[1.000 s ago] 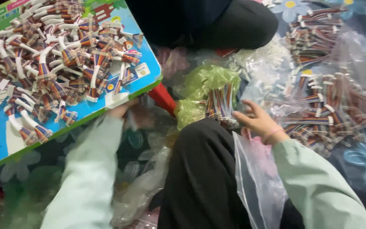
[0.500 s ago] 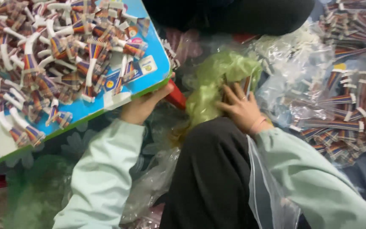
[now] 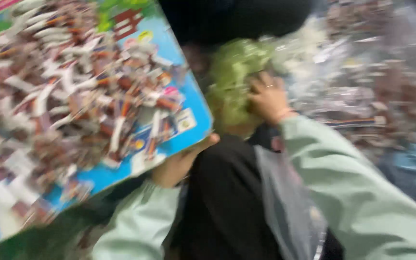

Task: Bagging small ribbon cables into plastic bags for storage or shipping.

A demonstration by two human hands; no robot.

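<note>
Head view: one blurred picture, looking down at a seated person's lap and two arms in pale green sleeves
Left hand (image 3: 176,166): under the near edge of a flat blue board (image 3: 188,103); fingers curled up against its underside and the thumb at its rim, gripping the board; the board is tilted
Board load: a thick pile of small bundles (image 3: 68,91), white, brown and orange, spread over most of the board; too blurred to tell what they are
Right hand (image 3: 268,98): reaching forward, fingers bent and pressed into a crumpled green plastic bag (image 3: 234,74); whether it is pinching the bag or only resting on it cannot be told
Green bag: just beyond the knee, between the board's right edge and the right hand
Lap: black trousers (image 3: 227,202); a clear plastic bag (image 3: 290,207) hangs over the right thigh, below the right sleeve
Right side: clear bags holding more bundles (image 3: 371,91) on the floor, heavily blurred
</note>
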